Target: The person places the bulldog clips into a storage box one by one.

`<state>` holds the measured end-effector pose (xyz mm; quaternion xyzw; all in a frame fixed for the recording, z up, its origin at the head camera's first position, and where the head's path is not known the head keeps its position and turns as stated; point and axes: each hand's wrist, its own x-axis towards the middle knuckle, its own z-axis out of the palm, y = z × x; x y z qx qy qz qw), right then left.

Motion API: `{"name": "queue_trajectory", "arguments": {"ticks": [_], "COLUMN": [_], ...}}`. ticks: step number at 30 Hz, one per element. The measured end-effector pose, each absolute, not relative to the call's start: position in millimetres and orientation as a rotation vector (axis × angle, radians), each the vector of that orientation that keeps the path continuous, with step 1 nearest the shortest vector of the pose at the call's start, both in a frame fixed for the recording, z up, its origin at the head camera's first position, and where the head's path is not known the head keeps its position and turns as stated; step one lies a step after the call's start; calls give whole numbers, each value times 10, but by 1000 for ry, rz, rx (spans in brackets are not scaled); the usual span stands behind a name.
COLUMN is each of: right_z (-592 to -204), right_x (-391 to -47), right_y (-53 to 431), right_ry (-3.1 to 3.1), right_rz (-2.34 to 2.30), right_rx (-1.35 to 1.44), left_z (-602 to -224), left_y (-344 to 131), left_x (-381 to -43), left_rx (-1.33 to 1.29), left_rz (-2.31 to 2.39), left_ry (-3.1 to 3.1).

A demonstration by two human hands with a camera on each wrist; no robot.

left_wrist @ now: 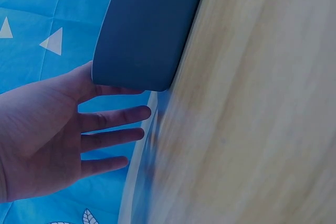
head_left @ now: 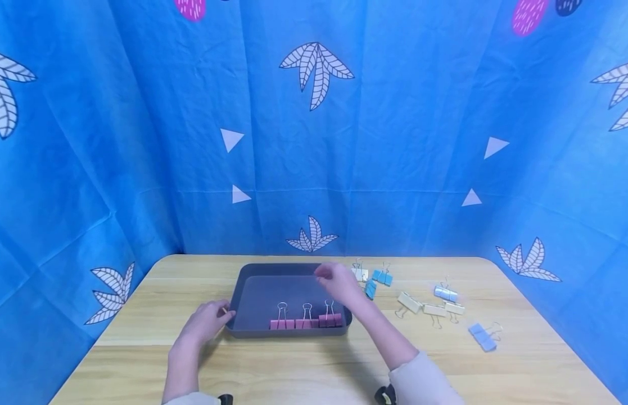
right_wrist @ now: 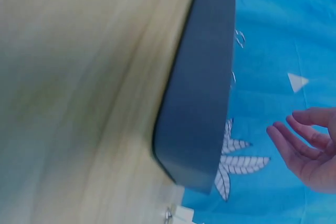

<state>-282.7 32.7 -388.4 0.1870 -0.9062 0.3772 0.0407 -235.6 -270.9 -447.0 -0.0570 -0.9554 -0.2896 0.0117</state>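
Observation:
A dark grey rectangular tray (head_left: 288, 289) stands on the table. Three pink binder clips (head_left: 330, 320) sit in a row along its near side, wire handles up. At the tray's left side is my left hand (head_left: 204, 322); in the left wrist view its fingers (left_wrist: 113, 141) are straight and spread, with part of the hand hidden behind the tray corner. It touches the tray there. Over the tray's far right part hovers my right hand (head_left: 339, 281). The right wrist view shows its fingers (right_wrist: 294, 142) loosely bent, with nothing seen between them.
Right of the tray lie blue-green binder clips (head_left: 382, 277), a white one (head_left: 360, 274) and several cream ones (head_left: 409, 302). Farther right are two light blue clips (head_left: 483, 337). A blue patterned curtain (head_left: 303, 169) hangs around the wooden table (head_left: 273, 368).

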Motion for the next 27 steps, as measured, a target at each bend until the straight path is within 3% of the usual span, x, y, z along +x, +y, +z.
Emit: {"name": "queue_trajectory", "arguments": {"ticks": [27], "right_z": [-4104], "right_x": [-3220], "right_y": [1111], "right_ry": [-2789], "right_rz": [1037], "right_rx": [205], "left_z": [-4473], "left_y": [-2703], "left_x": [-2353], "left_rx": [-169], "left_rz": [-905], "left_ry": [-2984]}}
